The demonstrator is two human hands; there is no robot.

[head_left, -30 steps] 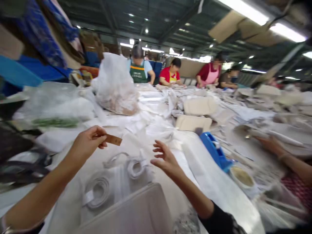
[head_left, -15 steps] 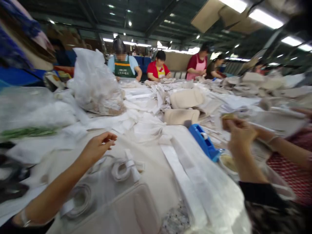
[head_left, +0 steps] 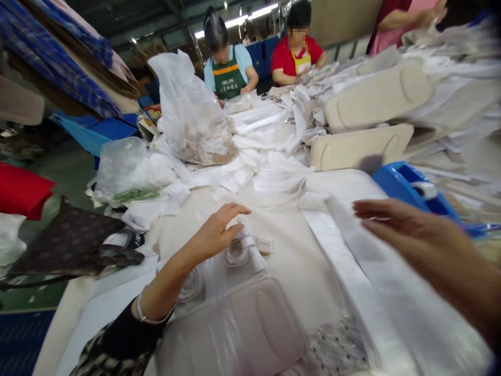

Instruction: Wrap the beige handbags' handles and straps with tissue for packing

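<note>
My left hand [head_left: 219, 232] hovers over the work surface with thumb and fingers apart, holding nothing. Just below its fingertips lies a coiled white strap [head_left: 237, 251] with a band round it, and a small pale label [head_left: 265, 245] beside that. A second white coil [head_left: 191, 284] is partly behind my left wrist. Nearer me is a beige moulded panel [head_left: 250, 324] under clear plastic. My right hand [head_left: 415, 235], blurred, is stretched out above long white strips [head_left: 332, 245]; its fingers are extended and nothing shows in them. The blue tape dispenser [head_left: 415, 188] stands just behind it.
Beige moulded pieces [head_left: 364, 146] are stacked at the back right among fabric. A large plastic bag [head_left: 188, 115] stands at the back left. Two co-workers [head_left: 230, 68] sit across the table. A brown patterned bag [head_left: 70, 240] is beside the table's left edge.
The view has swung left and down. My right hand, pinched near something yellowish before, now has its fingers stretched out. My left hand has come over the coiled strap, its fingers wider apart.
</note>
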